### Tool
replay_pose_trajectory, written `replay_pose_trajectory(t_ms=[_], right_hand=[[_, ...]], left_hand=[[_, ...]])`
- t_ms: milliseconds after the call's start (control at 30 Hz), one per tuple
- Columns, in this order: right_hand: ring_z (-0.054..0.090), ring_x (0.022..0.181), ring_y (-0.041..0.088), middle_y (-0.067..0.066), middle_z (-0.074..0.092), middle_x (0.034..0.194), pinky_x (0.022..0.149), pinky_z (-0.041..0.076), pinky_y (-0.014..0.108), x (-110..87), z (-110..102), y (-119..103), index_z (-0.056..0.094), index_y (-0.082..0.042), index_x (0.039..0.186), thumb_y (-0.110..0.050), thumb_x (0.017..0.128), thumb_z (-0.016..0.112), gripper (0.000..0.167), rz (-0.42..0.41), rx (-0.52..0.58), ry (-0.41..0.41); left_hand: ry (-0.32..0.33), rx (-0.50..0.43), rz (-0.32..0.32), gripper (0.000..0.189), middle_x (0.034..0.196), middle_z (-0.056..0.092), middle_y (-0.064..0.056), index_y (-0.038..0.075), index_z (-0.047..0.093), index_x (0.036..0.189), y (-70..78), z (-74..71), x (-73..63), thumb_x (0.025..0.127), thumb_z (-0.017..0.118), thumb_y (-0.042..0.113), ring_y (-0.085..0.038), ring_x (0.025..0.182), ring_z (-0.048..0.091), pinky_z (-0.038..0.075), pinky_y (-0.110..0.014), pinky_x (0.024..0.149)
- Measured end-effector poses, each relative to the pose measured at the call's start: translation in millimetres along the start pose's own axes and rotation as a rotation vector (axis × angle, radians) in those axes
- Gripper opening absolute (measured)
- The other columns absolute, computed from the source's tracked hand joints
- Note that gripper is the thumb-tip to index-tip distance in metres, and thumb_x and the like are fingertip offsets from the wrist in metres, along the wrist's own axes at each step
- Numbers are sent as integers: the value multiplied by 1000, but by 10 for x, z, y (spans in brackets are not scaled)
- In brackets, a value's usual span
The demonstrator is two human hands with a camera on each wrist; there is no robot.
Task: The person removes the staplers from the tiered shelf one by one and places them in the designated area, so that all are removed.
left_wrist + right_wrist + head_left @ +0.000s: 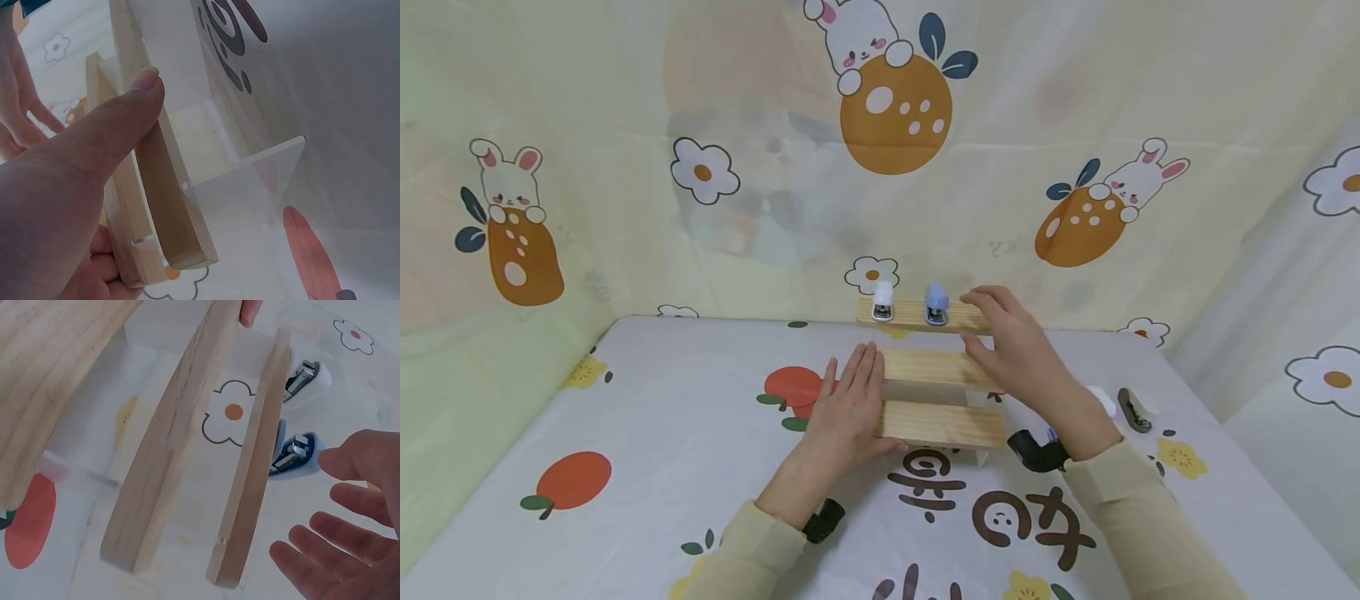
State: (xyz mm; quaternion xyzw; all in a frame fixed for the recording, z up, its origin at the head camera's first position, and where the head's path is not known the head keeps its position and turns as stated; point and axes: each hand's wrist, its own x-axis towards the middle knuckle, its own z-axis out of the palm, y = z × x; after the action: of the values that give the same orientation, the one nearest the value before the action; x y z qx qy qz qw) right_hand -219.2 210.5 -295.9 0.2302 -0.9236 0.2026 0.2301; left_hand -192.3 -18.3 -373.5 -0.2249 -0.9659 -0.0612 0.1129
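Note:
A three-step wooden display shelf with pale boards and clear side supports stands on the table. A white mini stapler and a blue one sit side by side on its top board. My left hand lies along the shelf's left end, fingers straight. Its thumb rests against the front board. My right hand is beside the right end of the top board, fingers spread and nothing in them. The blue stapler is just beyond its fingertips in the right wrist view.
A dark-and-white stapler lies on the right of the table. Next to my right wrist, a white object and a bluish one are partly hidden. A patterned curtain hangs behind the table's back edge.

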Motion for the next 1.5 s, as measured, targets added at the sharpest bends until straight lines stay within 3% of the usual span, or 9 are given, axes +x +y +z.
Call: replay_pose_trajectory(t_ms=[633, 933, 1200, 1500], right_hand=[[59, 116, 40, 28, 34, 149, 95, 55, 50, 269, 295, -99, 47, 1, 140, -10, 88, 73, 59, -2, 59, -20], [56, 120, 43, 27, 30, 152, 100, 51, 53, 359, 430, -72, 44, 0, 143, -18, 95, 66, 55, 98, 117, -54], [56, 122, 41, 25, 42, 146, 103, 49, 53, 397, 467, -87, 52, 0, 137, -20, 98, 63, 45, 71, 90, -48], [56, 125, 38, 21, 52, 141, 101, 50, 51, 364, 511, -36, 58, 1, 131, -9, 97, 62, 35, 21, 105, 37]], left_hand=[[-6, -10, -2, 127, 164, 23, -16, -1, 23, 155, -2, -16, 0, 65, 83, 64, -29, 154, 20, 19, -53, 124], [-14, 3, -7, 127, 165, 22, -15, -1, 22, 156, -1, -7, 11, 65, 82, 66, -29, 154, 19, 19, -53, 124], [-11, 2, -9, 127, 165, 22, -15, -1, 22, 156, 3, 3, 6, 65, 82, 66, -29, 154, 19, 19, -53, 124], [-22, -1, -16, 128, 165, 21, -14, 0, 21, 156, 14, -10, 10, 64, 82, 67, -28, 154, 19, 18, -53, 124]])
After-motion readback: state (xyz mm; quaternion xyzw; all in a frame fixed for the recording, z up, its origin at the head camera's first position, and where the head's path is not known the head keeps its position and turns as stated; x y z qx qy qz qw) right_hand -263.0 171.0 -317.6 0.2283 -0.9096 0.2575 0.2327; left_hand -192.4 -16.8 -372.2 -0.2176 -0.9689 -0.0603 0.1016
